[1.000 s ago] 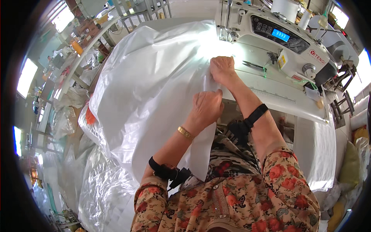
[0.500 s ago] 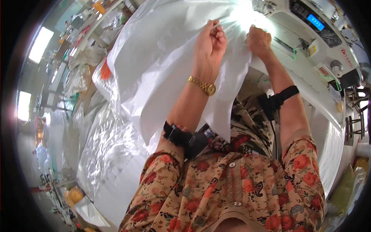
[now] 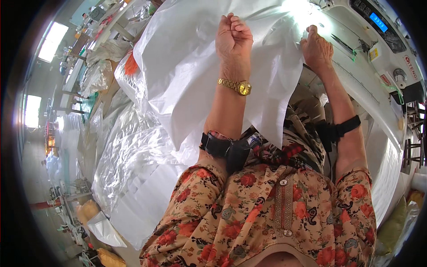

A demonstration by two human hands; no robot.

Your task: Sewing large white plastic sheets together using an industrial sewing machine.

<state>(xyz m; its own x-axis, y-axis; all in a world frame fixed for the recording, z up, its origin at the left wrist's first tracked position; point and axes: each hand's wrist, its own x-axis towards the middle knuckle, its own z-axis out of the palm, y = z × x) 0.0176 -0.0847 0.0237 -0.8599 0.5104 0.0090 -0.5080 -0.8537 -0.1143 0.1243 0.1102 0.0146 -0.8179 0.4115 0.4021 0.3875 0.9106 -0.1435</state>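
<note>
A large white woven plastic sheet (image 3: 187, 66) hangs in front of me, with its upper right edge running under the bright lamp of a white sewing machine (image 3: 382, 58). My left hand (image 3: 233, 38), with a gold watch (image 3: 243, 88) on its wrist, is over the sheet, palm turned up and fingers curled closed; what they hold, if anything, is hidden. Beside the sheet's right edge, my right hand (image 3: 318, 50) rests at the machine bed near the lamp. Its index finger is stretched out and the thumb stands apart, close to the sheet's edge. Glare hides the needle area.
Black tweezers (image 3: 342, 44) lie on the machine bed, right of my right hand. Clear, shiny plastic sheeting (image 3: 129, 142) is heaped at the left. Beyond it stands a cluttered shelf (image 3: 120, 29). Stools (image 3: 413, 147) are at the far right.
My right hand has gone from a closed grip at the sheet's edge to a stretched index finger with the thumb apart. My left hand has turned slightly, fingers still curled. The view has shifted.
</note>
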